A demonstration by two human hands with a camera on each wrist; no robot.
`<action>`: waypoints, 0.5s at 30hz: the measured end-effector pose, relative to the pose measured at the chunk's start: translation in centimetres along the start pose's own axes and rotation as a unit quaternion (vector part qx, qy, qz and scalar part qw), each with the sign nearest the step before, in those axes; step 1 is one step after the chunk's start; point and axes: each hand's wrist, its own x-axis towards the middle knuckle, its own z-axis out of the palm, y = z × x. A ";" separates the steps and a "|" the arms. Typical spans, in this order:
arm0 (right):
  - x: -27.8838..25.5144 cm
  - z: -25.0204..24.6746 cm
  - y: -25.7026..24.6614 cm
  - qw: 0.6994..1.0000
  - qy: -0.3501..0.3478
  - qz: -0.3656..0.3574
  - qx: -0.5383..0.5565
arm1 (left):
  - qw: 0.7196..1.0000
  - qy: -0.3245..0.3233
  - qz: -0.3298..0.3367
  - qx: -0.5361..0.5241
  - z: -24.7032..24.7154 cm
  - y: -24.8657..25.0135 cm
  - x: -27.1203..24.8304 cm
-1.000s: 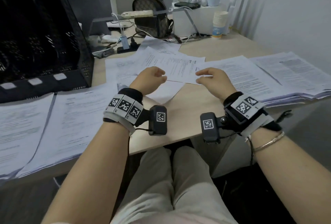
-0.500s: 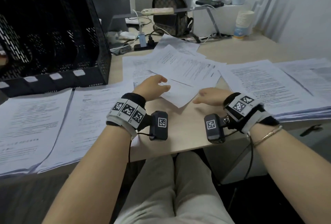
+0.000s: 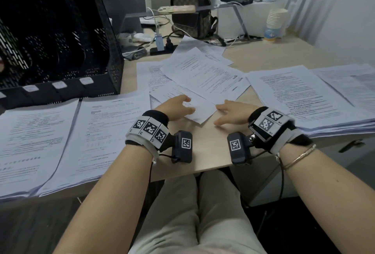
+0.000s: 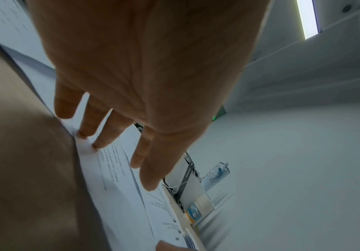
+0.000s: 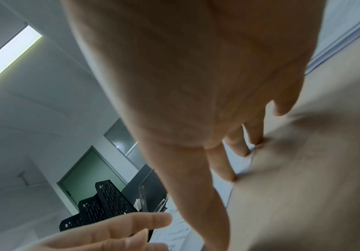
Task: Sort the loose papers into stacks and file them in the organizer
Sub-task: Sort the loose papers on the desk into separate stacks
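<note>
Loose printed sheets [image 3: 203, 75] lie fanned across the middle of the desk. My left hand [image 3: 178, 104] rests on the nearest sheet [image 3: 200, 109], its straight fingers [image 4: 101, 135] pressing the paper [image 4: 114, 169] flat. My right hand [image 3: 229, 111] lies on the bare desk just right of that sheet's corner, fingers [image 5: 224, 166] stretched out with their tips at the paper's edge, holding nothing. The black mesh organizer [image 3: 56, 40] stands at the back left, and its slots look dark. It shows again as the organizer [image 5: 101, 203] in the right wrist view.
Two sorted stacks [image 3: 50, 132] lie side by side at the front left, and two more stacks [image 3: 300, 95] lie at the right. A backpack [image 3: 190, 10], a power strip with cables [image 3: 162, 46], paper cups [image 3: 276, 22] and a shelf with phones line the back. The desk edge [image 3: 203, 170] runs just under my wrists.
Both hands have drawn back toward the desk's near edge. The left hand now lies flat on the nearest sheet; the right has dropped onto the bare desk beside its corner.
</note>
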 end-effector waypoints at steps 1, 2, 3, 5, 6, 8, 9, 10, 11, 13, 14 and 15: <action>0.1 0.0 0.0 1.000 0.001 0.006 -0.011 | 1.000 -0.002 -0.001 0.003 0.0 0.0 0.0; 0.2 -0.1 0.1 1.000 0.008 0.012 -0.013 | 1.000 -0.003 -0.001 0.004 0.0 0.1 0.1; 0.3 -0.2 0.1 1.000 0.018 0.015 -0.008 | 1.000 -0.003 0.000 0.004 0.0 0.1 0.1; 0.2 -0.2 0.1 1.000 0.027 0.009 -0.008 | 1.000 0.001 0.006 0.003 -0.1 0.3 0.0; 0.1 -0.1 0.2 1.000 0.023 0.003 -0.012 | 1.000 0.000 0.010 0.001 -0.2 0.4 0.0; -0.4 0.1 0.3 1.000 0.010 -0.013 0.001 | 1.000 -0.003 0.017 0.001 -0.1 0.9 0.1; -0.8 0.3 0.3 0.999 0.002 -0.029 0.016 | 1.000 -0.004 0.019 0.002 0.1 1.1 0.2; -1.3 0.3 0.1 0.999 -0.008 -0.044 0.030 | 1.000 -0.004 0.019 0.002 0.3 1.4 0.3; -1.7 0.4 -0.1 0.997 -0.017 -0.060 0.044 | 1.000 -0.004 0.017 0.003 0.5 1.6 0.5; -2.4 0.3 -0.2 0.993 -0.023 -0.086 0.079 | 1.000 -0.004 0.010 0.009 0.9 2.0 0.9; -2.6 0.2 -0.2 0.990 -0.015 -0.097 0.100 | 1.000 -0.004 0.004 0.016 1.2 2.1 1.0; -2.8 0.1 -0.1 0.987 0.001 -0.109 0.118 | 1.000 -0.003 -0.005 0.022 1.4 2.0 1.2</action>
